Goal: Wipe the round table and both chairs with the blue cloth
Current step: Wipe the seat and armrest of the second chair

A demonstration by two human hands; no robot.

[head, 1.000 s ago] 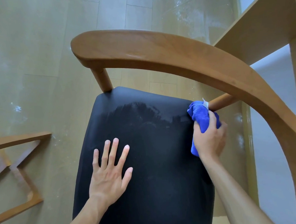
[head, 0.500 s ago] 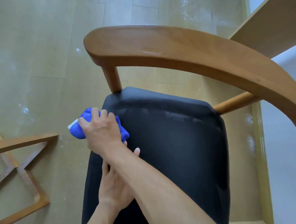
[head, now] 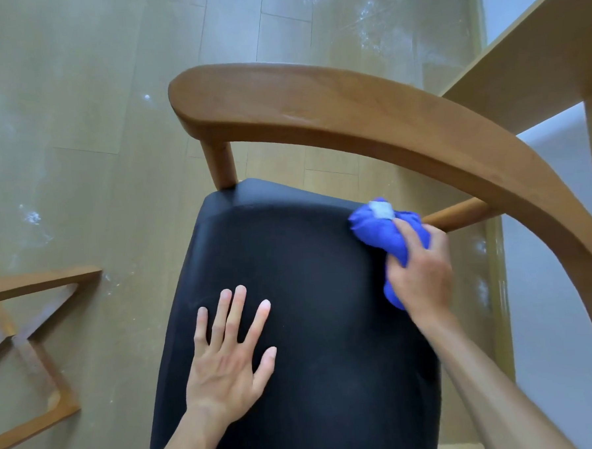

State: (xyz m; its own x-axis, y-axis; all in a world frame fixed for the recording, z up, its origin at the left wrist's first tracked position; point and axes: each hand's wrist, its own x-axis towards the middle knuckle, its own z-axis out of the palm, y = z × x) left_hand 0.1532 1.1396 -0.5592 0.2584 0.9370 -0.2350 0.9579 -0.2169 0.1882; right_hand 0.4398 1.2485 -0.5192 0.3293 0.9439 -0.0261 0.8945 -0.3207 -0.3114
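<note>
The blue cloth is bunched into a wad at the seat's far right corner, pressed against the black seat cushion just beside the wooden spindle that runs up to the curved backrest. Half a second ago the same wad was at the far left corner, by the other post, with the right arm crossed over the left; now the arm has swung back across and uncrossed. That reads as one full sweep along the rear edge of the seat, so this chair's cushion is probably mid-wipe, not finished.

The right hand has its fingers clenched around the cloth, grasping it from above. The left hand lies flat on the cushion with fingers straight and spread, bracing, in much the same spot as a second ago.

The backrest and posts have not been touched by the cloth in these views. Whether the sweep left the cushion damp is hard to tell; the surface looks dull here. On the floor to the left sits an angled wooden frame, perhaps part of other furniture.
</note>
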